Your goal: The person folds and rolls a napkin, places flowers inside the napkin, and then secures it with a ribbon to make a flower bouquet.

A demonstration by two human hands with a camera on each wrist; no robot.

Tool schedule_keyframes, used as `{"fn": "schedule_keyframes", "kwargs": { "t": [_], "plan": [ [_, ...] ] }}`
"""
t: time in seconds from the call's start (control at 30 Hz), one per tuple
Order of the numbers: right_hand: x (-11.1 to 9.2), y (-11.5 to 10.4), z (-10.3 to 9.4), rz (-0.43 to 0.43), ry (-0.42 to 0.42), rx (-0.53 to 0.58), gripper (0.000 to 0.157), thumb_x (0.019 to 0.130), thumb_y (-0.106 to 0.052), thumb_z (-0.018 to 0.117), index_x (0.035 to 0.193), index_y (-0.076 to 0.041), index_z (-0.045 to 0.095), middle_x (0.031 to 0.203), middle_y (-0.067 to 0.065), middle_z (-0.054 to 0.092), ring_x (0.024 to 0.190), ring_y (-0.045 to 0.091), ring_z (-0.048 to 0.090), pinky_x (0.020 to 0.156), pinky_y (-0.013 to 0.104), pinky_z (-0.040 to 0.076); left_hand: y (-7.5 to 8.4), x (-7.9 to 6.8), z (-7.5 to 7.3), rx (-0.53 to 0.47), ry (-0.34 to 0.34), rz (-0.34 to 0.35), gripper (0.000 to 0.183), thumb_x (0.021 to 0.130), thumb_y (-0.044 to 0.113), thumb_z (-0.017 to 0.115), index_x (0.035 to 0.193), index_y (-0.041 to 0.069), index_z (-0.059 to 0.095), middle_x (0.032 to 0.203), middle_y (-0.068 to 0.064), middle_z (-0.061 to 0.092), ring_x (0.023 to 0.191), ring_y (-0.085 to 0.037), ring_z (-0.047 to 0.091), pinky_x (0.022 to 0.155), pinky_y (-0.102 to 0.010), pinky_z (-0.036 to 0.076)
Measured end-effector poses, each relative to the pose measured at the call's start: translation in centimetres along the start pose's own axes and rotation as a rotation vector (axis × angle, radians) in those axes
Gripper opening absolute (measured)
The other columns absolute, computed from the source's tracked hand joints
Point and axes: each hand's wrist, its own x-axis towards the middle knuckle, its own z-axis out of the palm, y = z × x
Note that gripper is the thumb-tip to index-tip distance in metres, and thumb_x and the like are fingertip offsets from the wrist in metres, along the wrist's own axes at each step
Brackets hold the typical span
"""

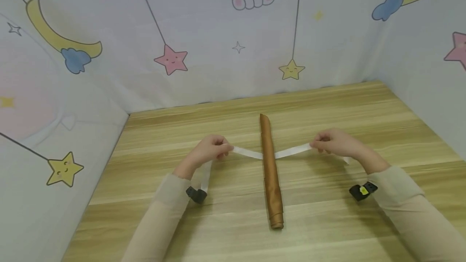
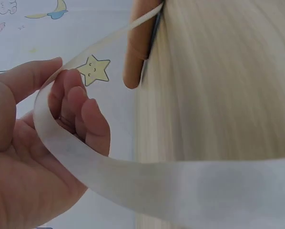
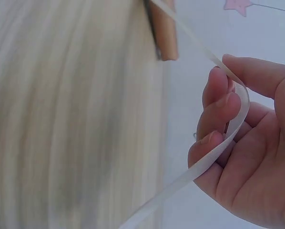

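A rolled-up brown cloth (image 1: 270, 165) lies lengthwise on the table, its near end showing layered folds. A white ribbon (image 1: 248, 153) runs out from both sides of the roll near its middle. My left hand (image 1: 211, 148) pinches one length of it between thumb and forefinger, left of the roll. To the right, my right hand (image 1: 336, 142) pinches the other length the same way. Both lengths rise from the roll to the fingers. In the left wrist view the ribbon's loose tail (image 2: 190, 186) hangs past the palm; another tail (image 3: 180, 181) trails below the right hand.
The wood-grain table (image 1: 153, 221) is bordered by a pale cloth backdrop (image 1: 218, 31) printed with stars, moons and a bear. Small black cameras sit at the left wrist (image 1: 196, 194) and the right wrist (image 1: 363, 190).
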Motion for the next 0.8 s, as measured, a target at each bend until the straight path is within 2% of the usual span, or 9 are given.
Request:
{"fn": "schedule_keyframes", "kwargs": {
  "t": [0.1, 0.3, 0.43, 0.63, 0.73, 0.8],
  "plan": [
    [0.0, -0.7, -0.1, -0.027, 0.02, 0.009, 0.031, 0.098, -0.032, 0.054, 0.093, -0.002, 0.062, 0.078, 0.007, 0.057, 0.068, 0.019, 0.048, 0.057, 0.031, 0.04, 0.7, 0.2, 0.2, -0.052, 0.018, 0.021, 0.022, 0.095, 0.025, 0.06, 0.085, 0.005, 0.062, 0.081, -0.012, 0.06, 0.07, -0.018, 0.054, 0.077, -0.044, 0.051],
    [0.3, -2.3, 0.2, -0.068, 0.053, 0.066, 0.03, 0.098, -0.031, 0.056, 0.091, -0.003, 0.062, 0.077, 0.007, 0.056, 0.07, 0.023, 0.051, 0.058, 0.032, 0.042, 2.2, 0.6, 0.8, -0.12, 0.03, 0.049, 0.021, 0.095, 0.025, 0.06, 0.088, 0.006, 0.062, 0.085, -0.01, 0.061, 0.073, -0.019, 0.054, 0.086, -0.053, 0.048],
    [0.6, -3.4, 0.3, -0.077, 0.068, 0.07, 0.03, 0.098, -0.032, 0.055, 0.09, -0.004, 0.063, 0.076, 0.005, 0.056, 0.073, 0.025, 0.052, 0.063, 0.035, 0.044, 3.4, 0.8, 1.3, -0.131, 0.034, 0.057, 0.02, 0.095, 0.025, 0.06, 0.09, 0.006, 0.062, 0.088, -0.009, 0.062, 0.078, -0.023, 0.057, 0.089, -0.054, 0.047],
    [1.4, -4.4, 0.6, -0.084, 0.068, 0.093, 0.03, 0.098, -0.032, 0.054, 0.09, -0.004, 0.063, 0.076, 0.005, 0.056, 0.074, 0.023, 0.051, 0.067, 0.036, 0.043, 5.0, 1.3, 2.2, -0.121, 0.029, 0.063, 0.02, 0.095, 0.025, 0.06, 0.093, 0.006, 0.065, 0.093, -0.015, 0.065, 0.078, -0.021, 0.058, 0.085, -0.046, 0.051],
    [1.8, -5.0, 0.8, -0.09, 0.071, 0.104, 0.03, 0.098, -0.032, 0.054, 0.09, -0.005, 0.063, 0.075, 0.004, 0.056, 0.073, 0.024, 0.051, 0.066, 0.035, 0.043, 5.6, 1.6, 2.8, -0.128, 0.014, 0.083, 0.02, 0.096, 0.023, 0.06, 0.092, 0.004, 0.065, 0.093, -0.017, 0.064, 0.077, -0.02, 0.057, 0.086, -0.049, 0.05],
    [1.9, -5.5, 0.9, -0.098, 0.074, 0.113, 0.028, 0.098, -0.031, 0.055, 0.089, -0.006, 0.063, 0.074, 0.004, 0.056, 0.073, 0.024, 0.051, 0.066, 0.034, 0.043, 5.9, 1.9, 3.2, -0.131, 0.002, 0.094, 0.021, 0.096, 0.023, 0.06, 0.093, 0.002, 0.065, 0.094, -0.018, 0.064, 0.079, -0.025, 0.058, 0.087, -0.051, 0.049]
  ]
}}
